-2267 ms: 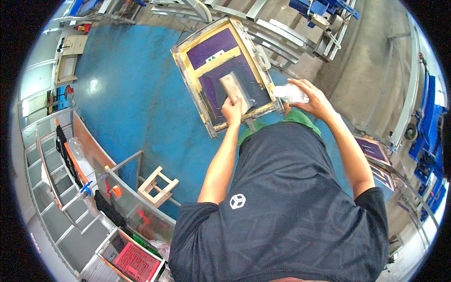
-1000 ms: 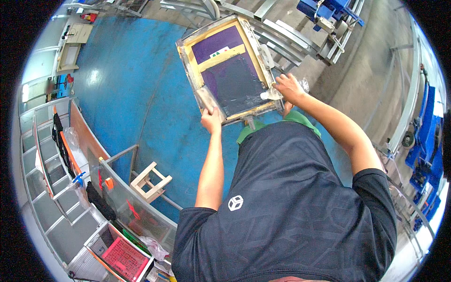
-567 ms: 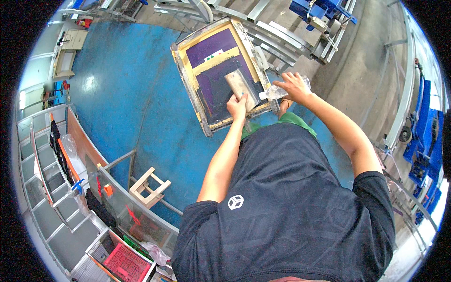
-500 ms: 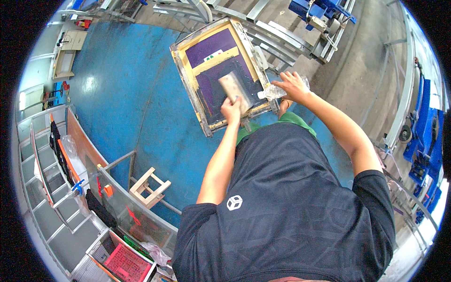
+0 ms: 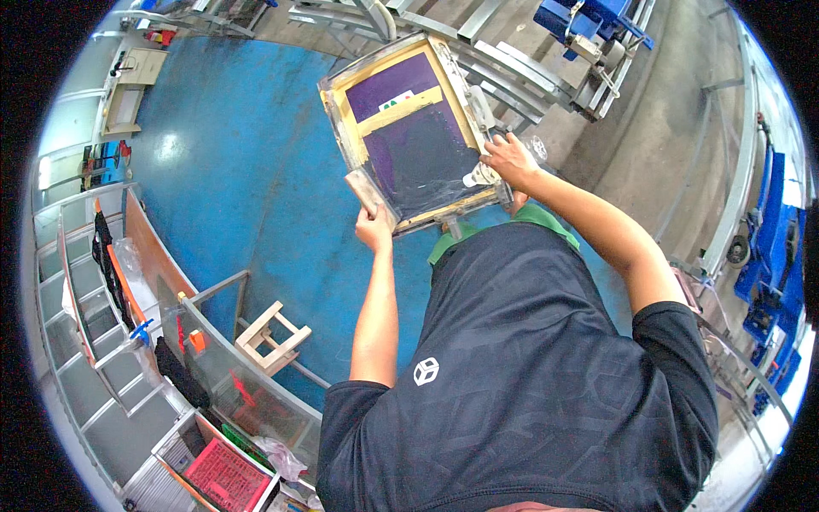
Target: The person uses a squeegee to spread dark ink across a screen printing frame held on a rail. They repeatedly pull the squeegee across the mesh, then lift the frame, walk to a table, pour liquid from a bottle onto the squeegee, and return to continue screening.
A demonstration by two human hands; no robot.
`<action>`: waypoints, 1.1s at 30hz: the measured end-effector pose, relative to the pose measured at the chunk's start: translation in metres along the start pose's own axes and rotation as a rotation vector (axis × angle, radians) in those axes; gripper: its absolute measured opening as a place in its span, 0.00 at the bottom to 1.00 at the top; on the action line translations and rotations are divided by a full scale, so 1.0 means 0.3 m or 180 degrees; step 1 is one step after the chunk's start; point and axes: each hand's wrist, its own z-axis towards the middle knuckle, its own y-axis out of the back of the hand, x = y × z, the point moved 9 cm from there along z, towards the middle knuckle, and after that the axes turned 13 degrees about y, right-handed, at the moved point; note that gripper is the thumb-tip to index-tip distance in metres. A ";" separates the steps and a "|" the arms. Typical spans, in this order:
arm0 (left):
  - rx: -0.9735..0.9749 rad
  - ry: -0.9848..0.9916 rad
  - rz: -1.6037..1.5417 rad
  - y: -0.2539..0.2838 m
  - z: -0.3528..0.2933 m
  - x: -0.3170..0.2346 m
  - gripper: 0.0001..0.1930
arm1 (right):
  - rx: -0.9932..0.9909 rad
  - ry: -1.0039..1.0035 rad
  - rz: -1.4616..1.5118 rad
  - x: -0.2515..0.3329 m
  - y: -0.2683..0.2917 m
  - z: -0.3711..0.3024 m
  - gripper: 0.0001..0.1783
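Observation:
In front of me a screen-printing frame (image 5: 335, 115) lies tilted, its mesh edged with yellow tape. Dark ink (image 5: 422, 149) covers the lower part of the purple mesh, and a small white patch with green marks shows above the tape strip. My left hand (image 5: 374, 230) is closed round a wooden squeegee (image 5: 365, 189) at the frame's lower left corner. At the right side, my right hand (image 5: 510, 162) grips a clear plastic bottle (image 5: 485, 174) lying almost level, its white cap end over the mesh.
Metal rails (image 5: 512, 81) run behind the frame, with blue machinery (image 5: 589, 21) beyond. A small wooden stool (image 5: 273, 340) stands on the blue floor (image 5: 230, 154) to the left. Nearer, a glazed partition and a red basket (image 5: 226, 475) occupy the lower left.
My left hand has drawn the squeegee off the middle of the mesh, leftward to the frame's lower left corner. The bottle in my right hand has shifted slightly down and left.

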 end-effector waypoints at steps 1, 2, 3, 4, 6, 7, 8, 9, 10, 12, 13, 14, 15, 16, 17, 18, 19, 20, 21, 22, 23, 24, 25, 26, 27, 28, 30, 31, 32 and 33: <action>0.0060 -0.0055 -0.0086 -0.023 -0.029 -0.029 0.14 | 0.0016 0.0041 0.0036 -0.003 0.013 -0.020 0.18; 0.0281 0.0245 0.0017 -0.072 -0.050 -0.029 0.14 | 0.0044 -0.0070 0.0134 -0.014 0.022 -0.050 0.21; 0.0390 0.0205 -0.0276 -0.114 -0.071 -0.033 0.15 | 0.0055 -0.0158 0.0226 -0.019 0.051 -0.077 0.23; 0.0532 0.0144 -0.0580 -0.167 -0.094 -0.069 0.15 | 0.0076 -0.0285 0.0307 -0.041 0.058 -0.111 0.26; 0.0831 0.0294 -0.0763 -0.281 -0.149 -0.138 0.14 | -0.0104 -0.0575 0.0638 -0.094 0.050 -0.182 0.33; 0.1077 0.0418 -0.1200 -0.340 -0.166 -0.152 0.13 | -0.0238 -0.0737 0.0894 -0.110 0.062 -0.215 0.35; 0.1220 0.0495 -0.1427 -0.392 -0.172 -0.172 0.13 | -0.0375 -0.0897 0.1151 -0.121 0.072 -0.243 0.36; 0.1317 0.0598 -0.1620 -0.435 -0.194 -0.202 0.13 | -0.0456 -0.0999 0.1275 -0.132 0.093 -0.276 0.40; 0.1417 0.0698 -0.1809 -0.470 -0.218 -0.230 0.14 | -0.0738 -0.1136 0.1507 -0.152 0.110 -0.307 0.40; 0.1579 0.0740 -0.1899 -0.528 -0.253 -0.256 0.14 | -0.1325 -0.1366 0.1966 -0.188 0.154 -0.361 0.41; 0.1614 0.0661 -0.1824 -0.537 -0.255 -0.246 0.14 | -0.1558 -0.1637 0.2227 -0.213 0.169 -0.384 0.41; 0.1638 0.0586 -0.1755 -0.541 -0.257 -0.233 0.14 | -0.1661 -0.1674 0.2151 -0.224 0.198 -0.392 0.41; 0.1601 0.0594 -0.1651 -0.544 -0.242 -0.185 0.14 | -0.1760 -0.1711 0.2088 -0.229 0.265 -0.397 0.41; 0.1607 0.0608 -0.1528 -0.523 -0.238 -0.176 0.15 | -0.1848 -0.1795 0.2024 -0.236 0.319 -0.415 0.41; 0.1523 0.0727 -0.1499 -0.472 -0.234 -0.139 0.14 | -0.2020 -0.1863 0.1941 -0.243 0.365 -0.423 0.45; 0.1492 0.0699 -0.1359 -0.436 -0.203 -0.093 0.12 | -0.2098 -0.2183 0.1992 -0.274 0.391 -0.454 0.45; 0.1304 0.0533 -0.1288 -0.360 -0.170 -0.075 0.10 | -0.2291 -0.2249 0.2186 -0.309 0.411 -0.467 0.45; 0.1034 0.0327 -0.0982 -0.294 -0.112 -0.025 0.09 | -0.2515 -0.2281 0.2355 -0.354 0.452 -0.471 0.44; 0.0856 0.0321 -0.0486 -0.209 -0.101 -0.046 0.10 | -0.2887 -0.2404 0.2836 -0.388 0.487 -0.488 0.42; 0.0609 0.0237 -0.0649 -0.148 -0.030 0.042 0.11 | -0.3380 -0.2084 0.3025 -0.416 0.605 -0.456 0.40; 0.0416 0.0168 -0.0620 -0.097 -0.008 0.049 0.11 | -0.3569 -0.2072 0.3043 -0.470 0.667 -0.457 0.39; 0.0144 0.0037 -0.0721 -0.057 0.006 0.043 0.10 | -0.3783 -0.2037 0.3071 -0.540 0.712 -0.454 0.39; 0.0066 -0.0082 -0.0591 -0.055 0.005 0.037 0.11 | -0.3802 -0.2088 0.2719 -0.622 0.748 -0.461 0.38; -0.0029 -0.0208 -0.0462 -0.054 0.007 0.021 0.12 | -0.3831 -0.2124 0.2373 -0.714 0.783 -0.473 0.38; 0.0048 -0.0188 -0.0281 -0.087 -0.018 -0.019 0.13 | -0.3876 -0.2142 0.2471 -0.812 0.783 -0.479 0.36; 0.0065 -0.0136 -0.0080 -0.102 -0.061 -0.059 0.14 | -0.3848 -0.2313 0.2308 -0.838 0.847 -0.459 0.36; 0.0324 -0.0157 -0.0165 -0.206 -0.142 -0.151 0.15 | -0.3907 -0.2374 0.1901 -1.015 0.866 -0.472 0.37; 0.0543 -0.0023 -0.0309 -0.284 -0.166 -0.163 0.15 | -0.4082 -0.2351 0.1674 -1.132 0.848 -0.492 0.39; 0.0807 0.0099 -0.0446 -0.368 -0.200 -0.187 0.15 | -0.4197 -0.2635 0.1558 -1.282 0.786 -0.550 0.39; 0.0934 0.0166 -0.0610 -0.420 -0.224 -0.212 0.14 | -0.4313 -0.2665 0.1592 -1.389 0.759 -0.555 0.39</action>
